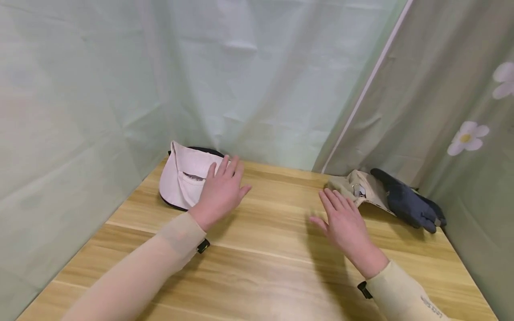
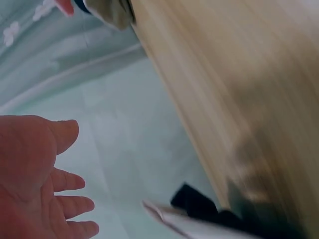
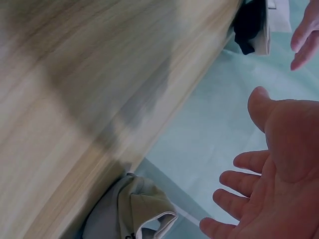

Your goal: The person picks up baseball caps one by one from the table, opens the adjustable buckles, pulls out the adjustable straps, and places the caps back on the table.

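Note:
My left hand (image 1: 221,191) is held over the table beside a pale pinkish-white cap (image 1: 192,162) with black edging, overlapping its right side in the head view. Its fingers are spread and hold nothing. On the other side, my right hand (image 1: 348,225) hovers with straight fingers and an empty palm, its fingertips near a beige cap (image 1: 375,191). A dark navy cloth thing (image 1: 409,203), with finger-like ends, lies against that cap's right side. The right wrist view shows the beige cap low, below the fingers; the left wrist view catches the pale cap's edge at the bottom.
The wooden table (image 1: 257,267) carries these things along its far side. Pale green curtains (image 1: 257,80) hang close behind it and at both sides, the right one with white flowers (image 1: 467,138). A black band (image 1: 203,246) sits at the left wrist.

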Demonstrator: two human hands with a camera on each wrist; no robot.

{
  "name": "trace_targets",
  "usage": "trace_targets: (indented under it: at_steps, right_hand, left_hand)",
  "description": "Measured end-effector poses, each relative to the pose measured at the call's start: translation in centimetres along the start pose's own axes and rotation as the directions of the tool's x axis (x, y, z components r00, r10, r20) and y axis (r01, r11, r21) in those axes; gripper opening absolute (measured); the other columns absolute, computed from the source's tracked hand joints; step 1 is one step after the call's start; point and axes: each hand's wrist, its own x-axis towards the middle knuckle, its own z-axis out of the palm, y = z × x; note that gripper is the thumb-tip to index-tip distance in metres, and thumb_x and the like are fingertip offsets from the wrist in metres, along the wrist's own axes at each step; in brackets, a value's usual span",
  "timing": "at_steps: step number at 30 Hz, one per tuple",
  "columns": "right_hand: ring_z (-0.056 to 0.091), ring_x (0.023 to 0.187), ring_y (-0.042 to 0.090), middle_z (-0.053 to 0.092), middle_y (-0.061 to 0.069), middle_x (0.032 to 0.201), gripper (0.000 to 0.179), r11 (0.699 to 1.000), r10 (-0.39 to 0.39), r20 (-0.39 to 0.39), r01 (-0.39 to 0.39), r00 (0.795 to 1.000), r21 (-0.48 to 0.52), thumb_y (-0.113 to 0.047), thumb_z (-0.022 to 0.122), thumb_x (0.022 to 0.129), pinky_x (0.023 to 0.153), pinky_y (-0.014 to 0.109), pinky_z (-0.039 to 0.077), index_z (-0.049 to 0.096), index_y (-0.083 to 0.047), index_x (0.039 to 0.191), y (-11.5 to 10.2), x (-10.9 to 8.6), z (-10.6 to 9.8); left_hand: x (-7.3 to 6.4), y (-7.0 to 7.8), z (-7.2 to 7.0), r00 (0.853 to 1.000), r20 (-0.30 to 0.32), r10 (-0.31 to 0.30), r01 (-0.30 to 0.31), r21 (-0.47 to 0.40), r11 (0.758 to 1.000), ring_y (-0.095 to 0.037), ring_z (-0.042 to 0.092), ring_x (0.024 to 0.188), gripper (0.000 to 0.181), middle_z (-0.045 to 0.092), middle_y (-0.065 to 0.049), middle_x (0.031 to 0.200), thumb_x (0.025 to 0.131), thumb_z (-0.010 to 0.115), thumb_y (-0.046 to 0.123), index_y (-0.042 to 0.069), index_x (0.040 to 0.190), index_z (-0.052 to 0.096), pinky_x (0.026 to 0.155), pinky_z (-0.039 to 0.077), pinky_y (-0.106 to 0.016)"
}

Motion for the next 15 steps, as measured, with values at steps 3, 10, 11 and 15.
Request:
trace_targets:
  at_steps: [3,10,11,15]
  right_hand:
    - [0.042,0.154,0.049,0.047,0.025,0.167,0.083,1.0,0.006,0.001,-0.006,1.0,0.004,-0.046,0.076,0.104,0.124,0.067,0.032,0.046,0.003,0.164,0.2,-0.3,0.1]
    - [0.042,0.155,0.048,0.046,0.026,0.168,0.086,0.999,0.019,-0.02,-0.019,1.0,-0.027,-0.047,0.078,0.102,0.123,0.068,0.032,0.045,0.002,0.165,0.6,-1.2,0.2]
    - [0.041,0.155,0.048,0.045,0.026,0.168,0.086,0.999,0.02,-0.02,-0.021,1.0,-0.033,-0.047,0.078,0.102,0.123,0.068,0.032,0.045,0.002,0.165,0.7,-1.4,0.2]
    - [0.041,0.155,0.048,0.046,0.025,0.168,0.086,0.999,0.029,-0.017,-0.03,0.999,-0.035,-0.047,0.078,0.102,0.124,0.068,0.03,0.045,0.001,0.165,0.6,-2.1,0.2]
  left_hand:
    - [0.0,1.5,0.5,0.999,-0.022,0.045,-0.045,0.011,0.999,-0.045,0.036,0.159,0.069,0.046,-0.022,0.168,0.109,0.068,0.047,0.001,0.159,0.053,0.125,0.029,-0.068]
    - [-0.6,3.8,1.1,0.995,0.014,0.095,-0.095,-0.011,0.995,-0.044,0.036,0.16,0.07,0.044,-0.02,0.17,0.112,0.063,0.05,0.005,0.163,0.05,0.127,0.027,-0.067]
    - [-0.8,4.1,1.2,0.995,0.033,0.096,-0.095,-0.022,0.995,-0.044,0.034,0.161,0.07,0.042,-0.02,0.172,0.112,0.062,0.051,0.005,0.164,0.048,0.128,0.025,-0.066]
    - [-1.4,5.0,1.1,0.992,0.079,0.098,-0.094,-0.053,0.994,-0.044,0.029,0.163,0.071,0.037,-0.019,0.175,0.113,0.059,0.05,0.006,0.167,0.044,0.13,0.02,-0.066]
